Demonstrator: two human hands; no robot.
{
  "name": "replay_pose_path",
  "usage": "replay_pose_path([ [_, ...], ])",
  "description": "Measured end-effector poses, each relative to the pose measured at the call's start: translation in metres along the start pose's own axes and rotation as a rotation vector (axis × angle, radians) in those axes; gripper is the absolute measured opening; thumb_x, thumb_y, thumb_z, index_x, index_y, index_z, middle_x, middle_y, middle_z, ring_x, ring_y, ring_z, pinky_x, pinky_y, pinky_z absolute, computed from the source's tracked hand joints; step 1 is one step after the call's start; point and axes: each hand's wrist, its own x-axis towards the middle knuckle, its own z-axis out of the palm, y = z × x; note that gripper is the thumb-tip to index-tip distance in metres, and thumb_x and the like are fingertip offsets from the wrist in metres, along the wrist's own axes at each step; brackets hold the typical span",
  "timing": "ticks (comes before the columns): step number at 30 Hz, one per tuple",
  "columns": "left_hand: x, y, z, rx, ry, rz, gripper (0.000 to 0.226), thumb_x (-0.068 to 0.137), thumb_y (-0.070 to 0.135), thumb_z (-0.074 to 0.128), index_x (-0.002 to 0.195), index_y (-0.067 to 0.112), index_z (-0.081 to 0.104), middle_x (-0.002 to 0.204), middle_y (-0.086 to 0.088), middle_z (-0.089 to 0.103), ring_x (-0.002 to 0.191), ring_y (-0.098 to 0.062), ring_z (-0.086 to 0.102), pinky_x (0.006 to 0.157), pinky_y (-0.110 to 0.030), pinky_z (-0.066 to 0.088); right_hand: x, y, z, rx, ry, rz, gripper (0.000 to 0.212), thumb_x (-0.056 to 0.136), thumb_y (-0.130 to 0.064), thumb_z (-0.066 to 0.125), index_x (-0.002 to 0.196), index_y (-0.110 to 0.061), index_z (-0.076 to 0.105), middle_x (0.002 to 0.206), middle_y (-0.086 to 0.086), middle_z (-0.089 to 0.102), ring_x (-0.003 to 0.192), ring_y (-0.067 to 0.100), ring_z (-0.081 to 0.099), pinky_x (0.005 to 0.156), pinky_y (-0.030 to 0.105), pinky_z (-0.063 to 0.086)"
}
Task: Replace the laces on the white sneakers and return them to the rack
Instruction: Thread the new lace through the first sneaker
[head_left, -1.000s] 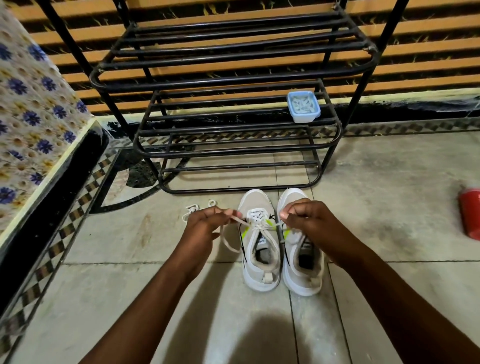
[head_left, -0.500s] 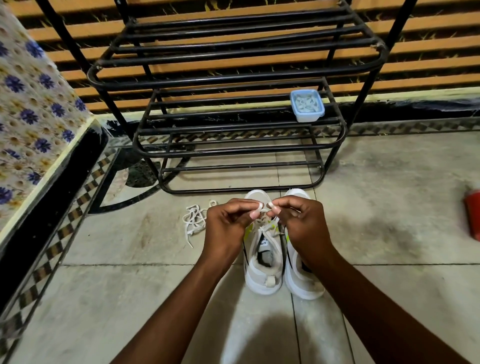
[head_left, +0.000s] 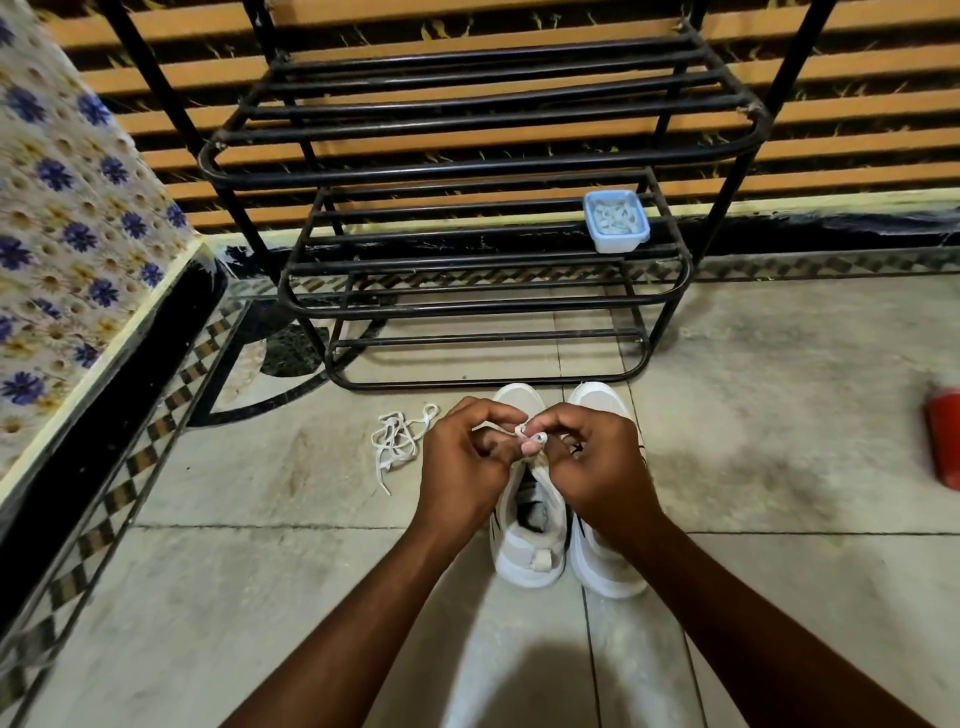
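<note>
Two white sneakers stand side by side on the tiled floor, toes toward the rack: the left sneaker (head_left: 530, 540) and the right sneaker (head_left: 602, 566). Over the left sneaker's tongue, my left hand (head_left: 462, 467) and my right hand (head_left: 597, 467) meet and pinch the white lace (head_left: 524, 430) between their fingertips. Most of that lace is hidden under my fingers. A loose white lace (head_left: 397, 441) lies tangled on the floor just left of my left hand. The black metal shoe rack (head_left: 488, 306) stands right behind the sneakers.
A small light-blue plastic box (head_left: 616, 221) sits on the rack's middle shelf at the right. A red object (head_left: 945, 441) lies on the floor at the far right edge. A bed with a flowered cover (head_left: 67, 249) borders the left side.
My hands, first pulled apart with the lace stretched between them, have come together above the left sneaker and now hold the lace fingertip to fingertip. The view has shifted slightly.
</note>
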Motion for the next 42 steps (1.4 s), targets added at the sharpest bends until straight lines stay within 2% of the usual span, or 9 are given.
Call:
replay_pose_path([
  [5, -0.002, -0.001, 0.002, -0.005, 0.020, 0.020, 0.021, 0.077, 0.002, 0.088, 0.083, 0.015, 0.073, 0.091, -0.001, 0.071, 0.076, -0.030, 0.076, 0.079, -0.058, 0.061, -0.005, -0.003, -0.008, -0.054, -0.007, -0.067, 0.022, 0.077, -0.005, 0.060, 0.089, -0.013, 0.077, 0.086, -0.008, 0.075, 0.079, 0.008, 0.069, 0.072, 0.023, 0.054],
  [14, 0.003, 0.000, -0.002, 0.139, 0.083, 0.118, 0.016, 0.089, 0.006, 0.076, 0.082, 0.020, 0.072, 0.085, 0.004, 0.072, 0.080, -0.020, 0.072, 0.076, -0.049, 0.059, -0.001, 0.009, -0.012, -0.206, 0.090, -0.170, 0.016, 0.091, 0.004, 0.062, 0.087, -0.012, 0.064, 0.082, 0.000, 0.059, 0.077, 0.019, 0.057, 0.068, 0.042, 0.047],
  [20, 0.008, -0.007, -0.026, 0.338, 0.096, 0.134, 0.019, 0.094, 0.009, 0.070, 0.084, 0.024, 0.068, 0.077, 0.008, 0.070, 0.069, -0.015, 0.068, 0.068, -0.042, 0.057, -0.001, 0.022, -0.028, -0.188, 0.136, -0.014, 0.015, 0.086, -0.002, 0.069, 0.084, -0.016, 0.071, 0.064, -0.008, 0.062, 0.060, 0.013, 0.061, 0.061, 0.033, 0.052],
  [27, 0.024, -0.007, -0.042, 0.551, 0.067, 0.164, 0.022, 0.092, 0.005, 0.071, 0.083, 0.025, 0.073, 0.073, 0.007, 0.068, 0.067, -0.010, 0.068, 0.067, -0.034, 0.057, 0.004, 0.028, -0.040, -0.214, -0.007, -0.013, 0.017, 0.086, -0.004, 0.073, 0.093, -0.017, 0.080, 0.081, -0.011, 0.071, 0.075, 0.005, 0.068, 0.072, 0.017, 0.051],
  [32, 0.019, 0.005, -0.027, 0.324, 0.109, 0.009, 0.017, 0.097, -0.002, 0.059, 0.084, 0.008, 0.062, 0.069, -0.005, 0.071, 0.061, -0.017, 0.070, 0.057, -0.014, 0.048, 0.006, 0.017, -0.040, -0.306, -0.115, -0.169, 0.013, 0.088, -0.007, 0.064, 0.087, -0.017, 0.072, 0.079, -0.011, 0.067, 0.072, 0.004, 0.059, 0.069, 0.015, 0.042],
  [35, 0.019, 0.012, -0.012, -0.009, 0.066, -0.115, 0.010, 0.101, -0.005, 0.055, 0.092, -0.003, 0.059, 0.076, -0.019, 0.074, 0.065, -0.024, 0.074, 0.058, -0.024, 0.057, 0.007, 0.007, -0.034, -0.366, -0.216, -0.292, 0.016, 0.092, 0.000, 0.059, 0.095, -0.015, 0.064, 0.084, -0.006, 0.061, 0.073, 0.007, 0.053, 0.069, 0.014, 0.040],
  [37, 0.022, 0.016, -0.006, -0.141, 0.011, -0.141, 0.008, 0.102, -0.005, 0.055, 0.094, -0.005, 0.057, 0.075, -0.018, 0.075, 0.067, -0.025, 0.075, 0.060, -0.028, 0.060, 0.008, 0.002, -0.029, -0.417, -0.240, -0.400, 0.017, 0.091, 0.004, 0.056, 0.099, -0.010, 0.062, 0.088, 0.001, 0.060, 0.075, 0.018, 0.056, 0.068, 0.026, 0.048],
  [39, 0.021, 0.017, -0.001, -0.156, -0.056, -0.132, 0.006, 0.103, -0.004, 0.055, 0.096, -0.004, 0.055, 0.070, -0.010, 0.074, 0.065, -0.019, 0.074, 0.061, -0.029, 0.060, 0.009, -0.001, -0.025, -0.462, -0.213, -0.473, 0.018, 0.089, 0.004, 0.053, 0.101, -0.006, 0.062, 0.089, 0.007, 0.056, 0.073, 0.028, 0.055, 0.062, 0.040, 0.050],
  [42, 0.019, 0.009, 0.000, 0.009, -0.102, -0.066, 0.011, 0.103, 0.008, 0.059, 0.093, 0.010, 0.057, 0.076, -0.004, 0.075, 0.077, -0.022, 0.075, 0.075, -0.043, 0.061, 0.011, -0.002, -0.024, -0.523, -0.147, -0.469, 0.022, 0.087, 0.004, 0.053, 0.104, -0.006, 0.063, 0.092, 0.009, 0.056, 0.076, 0.030, 0.055, 0.060, 0.045, 0.051],
])
